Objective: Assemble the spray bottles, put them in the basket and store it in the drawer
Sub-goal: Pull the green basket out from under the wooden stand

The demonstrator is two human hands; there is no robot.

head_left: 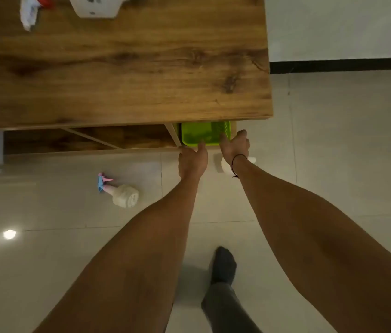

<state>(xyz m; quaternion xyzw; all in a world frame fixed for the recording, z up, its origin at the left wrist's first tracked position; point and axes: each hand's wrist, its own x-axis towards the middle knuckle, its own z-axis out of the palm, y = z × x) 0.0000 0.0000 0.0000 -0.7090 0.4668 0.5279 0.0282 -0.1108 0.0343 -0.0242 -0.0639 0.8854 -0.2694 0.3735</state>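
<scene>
A bright green plastic basket (201, 134) sits in the compartment under the wooden table's right end, mostly tucked below the tabletop. My left hand (192, 162) grips its front rim at the left, thumb on top. My right hand (234, 145) holds the rim's right corner. What the basket holds is hidden in shadow. A white spray bottle with a pink and blue trigger head (120, 192) lies on its side on the floor to the left. Another white bottle (223, 165) shows partly behind my right wrist.
The wooden tabletop (122, 68) fills the upper view, with a white container (96, 6) and a red and white spray head (33, 8) at its far edge. An open shelf (88, 138) lies left of the basket. My socked foot (223, 265) stands on the tiled floor.
</scene>
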